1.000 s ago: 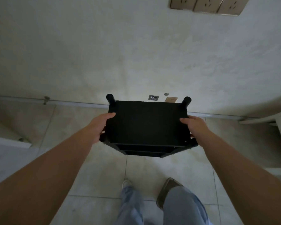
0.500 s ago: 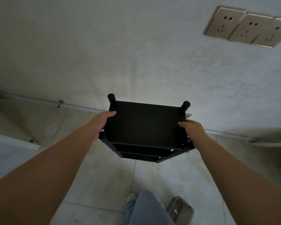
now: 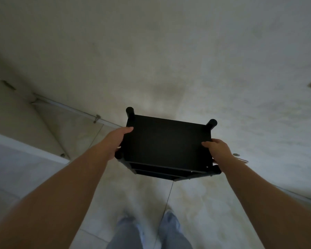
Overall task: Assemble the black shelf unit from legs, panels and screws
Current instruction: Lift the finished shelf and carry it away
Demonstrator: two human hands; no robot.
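The black shelf unit [image 3: 166, 146] is held in front of me above the tiled floor, its top panel facing up. Two round leg ends stick up at its far corners, and lower panels show under the near edge. My left hand [image 3: 115, 141] grips the unit's left side, thumb on the top panel. My right hand [image 3: 218, 150] grips the right side, thumb on the top panel too. The fingers of both hands are hidden under the panel.
A pale wall [image 3: 169, 51] rises just behind the unit, with a thin pipe [image 3: 75, 109] along its foot. A white ledge [image 3: 25, 150] runs at the left. Small loose parts [image 3: 238, 157] lie on the floor by the wall at right. My legs [image 3: 147, 230] are below.
The view has swung left: the wall sockets have slid out at the right and the room corner has come in at the left. Both hands keep their hold on the unit, which now sits slightly tilted.
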